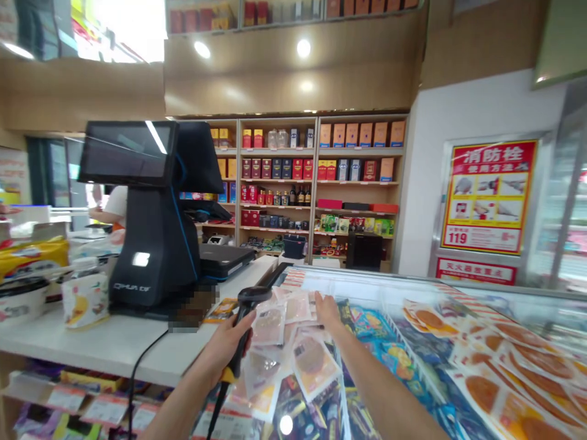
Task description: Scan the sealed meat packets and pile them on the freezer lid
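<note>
My left hand (232,345) is wrapped round the handle of a black and yellow barcode scanner (242,333), its cable hanging down. The scanner's head points toward several flat clear packets (268,324) spread on the glass lid of a chest freezer. A packet with an orange-yellow corner (316,363) lies in front of the pile. At the pile's far right edge my right hand (328,311) has its fingers closed on the border of a packet; the fingertips are partly hidden.
Left of the freezer, a white counter (151,351) bears a black cash register (153,244), a cup (85,296) and yellow bags (34,260). Colourful packs (371,324) and round flat packs (518,366) show on the right. Shelves of boxes (277,168) stand behind.
</note>
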Motion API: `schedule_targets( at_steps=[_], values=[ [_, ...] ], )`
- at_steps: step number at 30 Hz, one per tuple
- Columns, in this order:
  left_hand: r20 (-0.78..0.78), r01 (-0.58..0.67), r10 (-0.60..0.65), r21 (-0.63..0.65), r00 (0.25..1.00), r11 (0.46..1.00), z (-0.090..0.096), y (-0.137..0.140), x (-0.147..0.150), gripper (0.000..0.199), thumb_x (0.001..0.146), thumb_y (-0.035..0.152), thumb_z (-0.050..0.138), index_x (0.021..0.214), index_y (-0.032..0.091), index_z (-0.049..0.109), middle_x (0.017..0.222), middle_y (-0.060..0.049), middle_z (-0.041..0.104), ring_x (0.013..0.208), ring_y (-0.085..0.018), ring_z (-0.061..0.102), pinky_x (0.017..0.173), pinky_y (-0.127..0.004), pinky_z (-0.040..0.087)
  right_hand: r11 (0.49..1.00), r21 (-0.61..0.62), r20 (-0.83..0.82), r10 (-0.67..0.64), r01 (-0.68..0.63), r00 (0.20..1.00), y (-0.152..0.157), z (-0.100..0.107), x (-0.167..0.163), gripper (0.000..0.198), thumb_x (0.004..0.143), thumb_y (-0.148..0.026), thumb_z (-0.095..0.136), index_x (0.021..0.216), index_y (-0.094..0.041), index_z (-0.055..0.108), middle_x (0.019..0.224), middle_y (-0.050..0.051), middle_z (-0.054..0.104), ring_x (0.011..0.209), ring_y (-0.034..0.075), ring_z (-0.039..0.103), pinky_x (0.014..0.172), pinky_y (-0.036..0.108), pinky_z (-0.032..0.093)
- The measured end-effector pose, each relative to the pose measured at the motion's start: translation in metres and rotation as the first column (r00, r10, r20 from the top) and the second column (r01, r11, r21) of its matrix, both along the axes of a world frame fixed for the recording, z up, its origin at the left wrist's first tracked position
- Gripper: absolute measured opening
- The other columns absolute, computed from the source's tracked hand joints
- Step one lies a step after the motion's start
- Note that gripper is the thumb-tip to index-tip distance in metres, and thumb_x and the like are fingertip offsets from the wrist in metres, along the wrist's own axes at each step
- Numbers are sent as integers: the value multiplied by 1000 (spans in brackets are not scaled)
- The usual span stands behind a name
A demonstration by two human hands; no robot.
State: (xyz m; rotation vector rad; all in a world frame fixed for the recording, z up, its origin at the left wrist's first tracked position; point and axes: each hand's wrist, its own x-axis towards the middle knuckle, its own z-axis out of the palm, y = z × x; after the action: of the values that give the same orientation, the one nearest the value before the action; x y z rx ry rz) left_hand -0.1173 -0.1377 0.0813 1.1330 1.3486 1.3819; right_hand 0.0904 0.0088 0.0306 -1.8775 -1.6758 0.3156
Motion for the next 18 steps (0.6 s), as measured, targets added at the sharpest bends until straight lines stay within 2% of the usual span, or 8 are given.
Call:
schedule_targets(
  at_steps=[2, 5, 9, 11, 14, 16, 18],
  values=[
    [-8, 43, -43, -24, 999, 999, 2, 0, 11, 37, 57, 51, 59, 60, 16, 47, 44, 4, 50, 36, -6, 43, 35, -16, 33, 998, 8, 12, -64, 64, 998, -7, 0, 21, 56, 83, -40, 16, 120, -6, 40, 124, 19, 42, 116, 26, 37, 88, 37, 33],
    [-21, 134, -134, -11, 991, 991, 5, 0, 32, 36, 58, 50, 58, 62, 16, 49, 47, 4, 52, 39, -7, 45, 37, -17, 35, 991, 76, 104, -119, 112, 987, -31, 2, 72, 54, 82, -40, 24, 124, -8, 36, 130, 16, 35, 120, 24, 30, 93, 36, 29],
    [-35, 231, -231, 7, 972, 973, 4, 4, 64, 36, 61, 51, 56, 58, 16, 48, 45, 4, 50, 38, -7, 43, 38, -18, 34, 984, 133, 340, -159, 120, 927, -92, -2, 160, 53, 78, -42, 33, 124, -15, 38, 133, 13, 31, 123, 27, 22, 95, 43, 24],
    [-24, 276, -275, 18, 961, 961, 1, 7, 84, 36, 63, 51, 55, 59, 16, 47, 45, 4, 50, 39, -7, 44, 38, -18, 34, 986, 115, 456, -159, 119, 876, -128, -12, 201, 52, 76, -44, 35, 122, -20, 41, 135, 10, 29, 123, 29, 22, 93, 50, 22],
    [8, 333, -334, 37, 943, 942, -5, 17, 119, 35, 64, 50, 54, 62, 16, 47, 47, 5, 50, 38, -6, 43, 39, -18, 33, 981, 95, 576, -192, 168, 795, -170, -33, 247, 56, 72, -49, 40, 120, -21, 43, 131, 10, 35, 122, 30, 23, 94, 51, 19],
    [25, 387, -388, 35, 921, 921, -11, 26, 144, 34, 64, 50, 54, 63, 16, 47, 45, 5, 49, 37, -6, 42, 38, -18, 32, 973, 88, 602, -223, 213, 766, -183, -48, 263, 60, 71, -53, 38, 120, -20, 44, 130, 11, 37, 121, 30, 25, 93, 51, 20],
    [44, 432, -434, 50, 900, 900, -19, 35, 166, 33, 64, 49, 54, 61, 17, 45, 43, 6, 47, 36, -6, 41, 38, -18, 32, 965, 101, 599, -253, 241, 760, -183, -60, 269, 62, 73, -56, 33, 121, -17, 43, 130, 12, 37, 121, 30, 26, 92, 49, 23]
  ],
)
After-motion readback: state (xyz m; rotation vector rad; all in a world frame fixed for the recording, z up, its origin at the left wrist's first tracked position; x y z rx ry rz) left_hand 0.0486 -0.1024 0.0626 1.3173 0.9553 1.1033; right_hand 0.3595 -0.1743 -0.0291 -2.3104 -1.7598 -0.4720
